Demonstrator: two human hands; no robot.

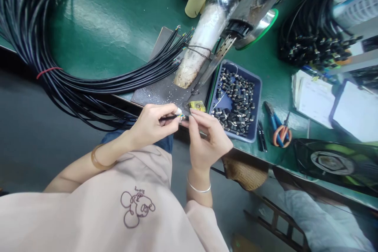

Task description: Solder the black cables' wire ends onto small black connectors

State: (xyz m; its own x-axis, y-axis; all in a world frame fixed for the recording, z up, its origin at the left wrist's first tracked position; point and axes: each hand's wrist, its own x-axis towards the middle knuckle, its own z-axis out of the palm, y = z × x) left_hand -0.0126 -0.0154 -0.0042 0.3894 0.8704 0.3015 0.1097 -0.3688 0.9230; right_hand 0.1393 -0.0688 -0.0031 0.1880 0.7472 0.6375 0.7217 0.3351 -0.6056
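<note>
My left hand pinches the end of a thin black cable, whose stripped coloured wires show at the tip. My right hand has its fingers curled against that tip, pinching the wire ends; what else it holds is hidden. Both hands hover just off the near edge of the green bench. Right behind the fingers lies a small yellow block on a grey metal plate. A blue tray full of small black connectors stands just right of my right hand.
A big bundle of black cables loops across the left. A foil-wrapped tube slants over the plate. Orange-handled scissors and blue pliers lie right of the tray. Finished cables, papers and a fan sit at right.
</note>
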